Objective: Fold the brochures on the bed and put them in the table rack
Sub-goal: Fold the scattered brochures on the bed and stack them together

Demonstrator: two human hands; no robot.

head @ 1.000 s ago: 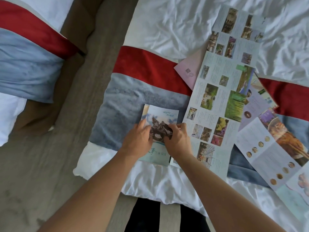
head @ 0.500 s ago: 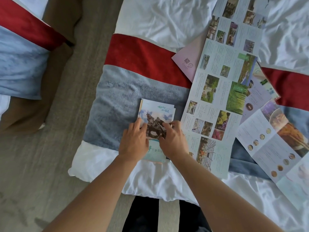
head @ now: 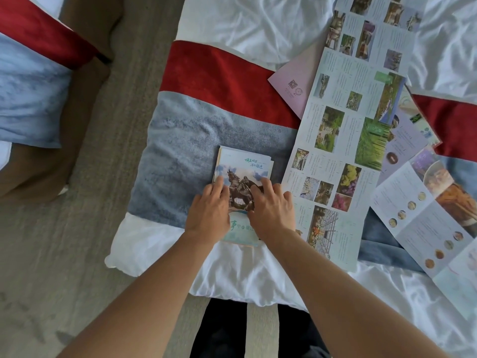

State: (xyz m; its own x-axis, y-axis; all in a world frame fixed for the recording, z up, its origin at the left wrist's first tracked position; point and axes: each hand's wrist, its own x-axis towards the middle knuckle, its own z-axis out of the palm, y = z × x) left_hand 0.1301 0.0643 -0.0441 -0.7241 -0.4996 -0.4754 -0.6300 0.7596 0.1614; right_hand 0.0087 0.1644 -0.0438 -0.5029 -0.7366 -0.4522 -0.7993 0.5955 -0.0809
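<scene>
We have both hands flat on the folded brochure (head: 242, 177), left hand (head: 209, 213) and right hand (head: 273, 211) side by side with fingers straight, pressing it into the grey bed runner (head: 180, 151) at the bed's near edge. Just right of our right hand lies the long unfolded brochure (head: 338, 151), with more open sheets beyond it. The soft bedding could let the creases spring back or the layers slip askew when we lift off, and no rack is in view

Our hands (head: 210, 210) (head: 273, 210) on a folded brochure (head: 245, 164) on the bed (head: 206, 140), unfolded brochures (head: 335, 140) just to our right
</scene>
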